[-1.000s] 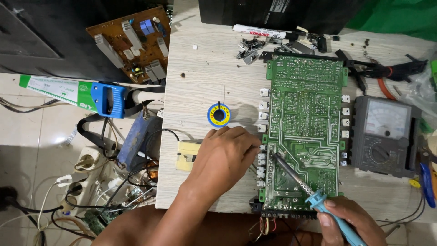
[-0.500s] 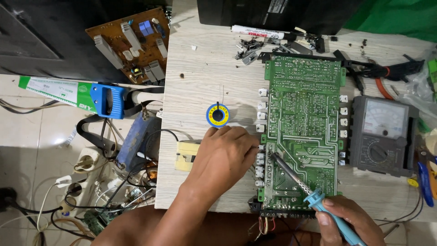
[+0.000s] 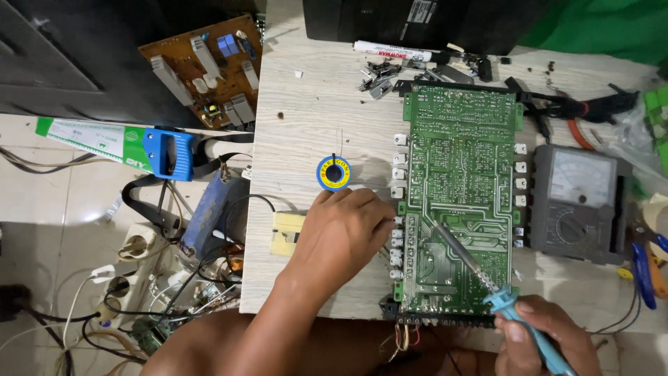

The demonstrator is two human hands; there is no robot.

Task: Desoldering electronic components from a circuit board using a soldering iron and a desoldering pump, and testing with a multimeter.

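Two hands work the green board (image 3: 460, 202) lying on the bench (image 3: 313, 125). My right hand (image 3: 543, 334) grips the iron (image 3: 487, 285), tip on the board. My left hand (image 3: 344, 233) rests curled at the board's left edge; what it pinches, I cannot tell.

The left hand (image 3: 346, 233) lies palm down, fingers curled forward, while the right hand (image 3: 546, 333) is closed in a pen-like grip.

Soldering iron (image 3: 487, 285) handle cut off below; fingertips of left hand (image 3: 344, 233) hidden at board edge.
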